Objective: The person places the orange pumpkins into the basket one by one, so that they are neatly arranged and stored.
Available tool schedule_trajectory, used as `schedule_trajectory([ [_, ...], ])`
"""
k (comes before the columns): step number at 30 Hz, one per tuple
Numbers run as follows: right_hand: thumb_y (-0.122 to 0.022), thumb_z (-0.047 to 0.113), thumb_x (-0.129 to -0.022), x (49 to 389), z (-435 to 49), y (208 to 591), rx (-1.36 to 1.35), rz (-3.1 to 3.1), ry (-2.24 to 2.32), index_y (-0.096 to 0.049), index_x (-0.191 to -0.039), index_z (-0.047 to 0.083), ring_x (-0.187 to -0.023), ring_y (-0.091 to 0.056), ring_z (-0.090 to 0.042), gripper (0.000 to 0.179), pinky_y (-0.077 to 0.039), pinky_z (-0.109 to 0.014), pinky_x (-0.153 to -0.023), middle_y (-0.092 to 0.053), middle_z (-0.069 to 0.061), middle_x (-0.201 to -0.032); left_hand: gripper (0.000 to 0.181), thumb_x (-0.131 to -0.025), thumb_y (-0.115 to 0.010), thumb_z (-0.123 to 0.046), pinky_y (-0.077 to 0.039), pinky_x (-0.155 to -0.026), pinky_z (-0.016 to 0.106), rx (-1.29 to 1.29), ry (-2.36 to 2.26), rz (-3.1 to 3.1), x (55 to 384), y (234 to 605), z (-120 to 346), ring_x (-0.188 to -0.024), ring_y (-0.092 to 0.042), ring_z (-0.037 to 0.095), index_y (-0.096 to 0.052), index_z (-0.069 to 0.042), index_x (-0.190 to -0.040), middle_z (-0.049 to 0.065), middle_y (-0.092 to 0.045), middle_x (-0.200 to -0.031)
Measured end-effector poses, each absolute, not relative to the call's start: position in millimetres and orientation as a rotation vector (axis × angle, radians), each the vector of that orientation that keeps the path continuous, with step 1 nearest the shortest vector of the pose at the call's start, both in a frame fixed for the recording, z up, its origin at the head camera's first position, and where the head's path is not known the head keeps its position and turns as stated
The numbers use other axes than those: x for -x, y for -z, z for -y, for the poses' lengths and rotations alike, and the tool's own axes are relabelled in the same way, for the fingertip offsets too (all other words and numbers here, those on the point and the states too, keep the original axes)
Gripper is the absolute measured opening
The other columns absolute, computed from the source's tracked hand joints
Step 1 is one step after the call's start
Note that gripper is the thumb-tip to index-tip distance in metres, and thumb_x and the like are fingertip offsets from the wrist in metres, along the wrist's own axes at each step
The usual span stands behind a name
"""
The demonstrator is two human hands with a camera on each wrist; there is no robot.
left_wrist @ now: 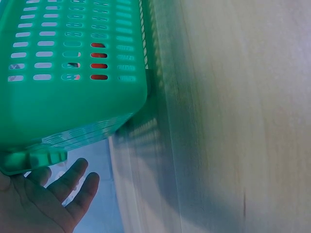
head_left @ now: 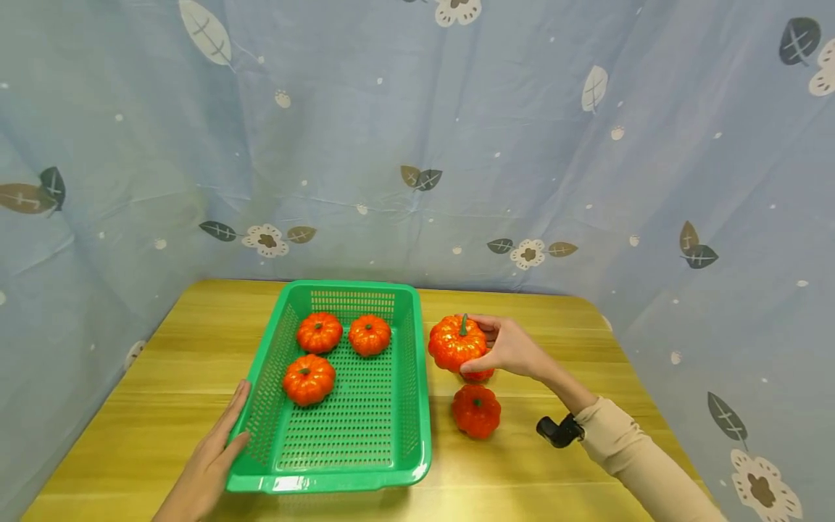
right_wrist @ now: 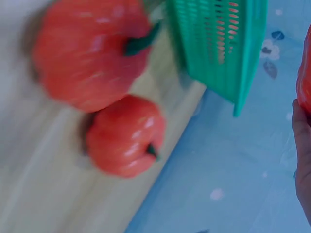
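Observation:
My right hand (head_left: pixel 515 349) grips a glossy orange toy pumpkin (head_left: pixel 451 342) with a green stem, held above the table just right of the green basket (head_left: pixel 422 406). In the right wrist view only part of this hand (right_wrist: pixel 303 160) and the held pumpkin (right_wrist: pixel 305 77) show at the edge. Two more pumpkins lie below: one (head_left: pixel 479 376) mostly hidden by the held one, the other (head_left: pixel 477 411) nearer. My left hand (head_left: pixel 207 458) touches the basket's left rim, its fingers (left_wrist: pixel 73 180) extended and slightly spread along the outside. Inside the basket sit three pumpkins (head_left: pixel 309 380).
The basket stands on a yellow wood-grain table (head_left: pixel 124 428). A pale blue curtain (head_left: pixel 365 145) with leaves and flowers hangs behind the table and along both sides. A black strap with a small device (head_left: pixel 559 431) is on my right wrist.

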State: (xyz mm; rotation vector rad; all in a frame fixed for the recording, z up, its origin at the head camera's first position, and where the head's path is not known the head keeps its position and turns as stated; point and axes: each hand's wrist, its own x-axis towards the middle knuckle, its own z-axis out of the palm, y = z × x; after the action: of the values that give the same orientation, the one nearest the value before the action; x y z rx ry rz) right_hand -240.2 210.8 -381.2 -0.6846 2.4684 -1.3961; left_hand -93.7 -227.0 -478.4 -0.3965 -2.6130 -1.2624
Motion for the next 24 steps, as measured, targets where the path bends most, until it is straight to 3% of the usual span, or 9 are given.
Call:
schedule_trajectory([
  [9, -0.088, 0.016, -0.068, 262.0, -151.1, 375.9, 0.790, -2.392, 1.395, -0.049, -0.135, -0.006, -0.099, -0.067, -0.023, 0.081, -0.056, -0.031, -0.079, -0.064, -0.018, -0.119, 0.060, -0.103, -0.039, -0.006, -0.006, -0.099, -0.003, 0.410, 1.284, 2.607, 93.2, 476.8, 226.3, -0.136, -0.002, -0.013, -0.010, -0.011, -0.155, 0.009, -0.007, -0.159],
  [16, -0.088, 0.024, -0.066, 267.0, -104.5, 376.9, 0.981, -2.454, 1.108, -0.054, -0.133, -0.003, -0.091, -0.066, -0.009, 0.080, -0.055, -0.022, -0.075, -0.068, -0.010, -0.113, 0.060, -0.102, -0.040, -0.006, -0.007, -0.099, -0.002, 0.404, 1.269, 2.596, 93.1, 477.8, 226.0, -0.136, -0.003, -0.012, -0.011, -0.011, -0.155, 0.007, -0.008, -0.159],
  [20, -0.088, 0.031, -0.066, 265.4, -83.0, 385.6, 1.110, -2.463, 0.935, -0.059, -0.127, -0.002, -0.069, -0.059, 0.000, 0.075, -0.050, -0.017, -0.063, -0.071, 0.001, -0.090, 0.059, -0.103, -0.039, -0.006, -0.006, -0.100, -0.002, 0.397, 1.274, 2.596, 92.4, 476.4, 225.3, -0.137, -0.003, -0.011, -0.011, -0.011, -0.155, 0.012, -0.008, -0.159],
  [24, -0.088, 0.036, -0.066, 260.3, -68.0, 395.5, 1.154, -2.465, 0.774, -0.066, -0.114, -0.001, -0.051, -0.042, 0.002, 0.064, -0.036, -0.014, -0.050, -0.053, 0.012, -0.060, 0.059, -0.102, -0.039, -0.004, -0.006, -0.100, -0.001, 0.403, 1.264, 2.580, 92.7, 477.9, 226.3, -0.137, -0.004, -0.010, -0.012, -0.009, -0.155, 0.011, -0.009, -0.158],
])
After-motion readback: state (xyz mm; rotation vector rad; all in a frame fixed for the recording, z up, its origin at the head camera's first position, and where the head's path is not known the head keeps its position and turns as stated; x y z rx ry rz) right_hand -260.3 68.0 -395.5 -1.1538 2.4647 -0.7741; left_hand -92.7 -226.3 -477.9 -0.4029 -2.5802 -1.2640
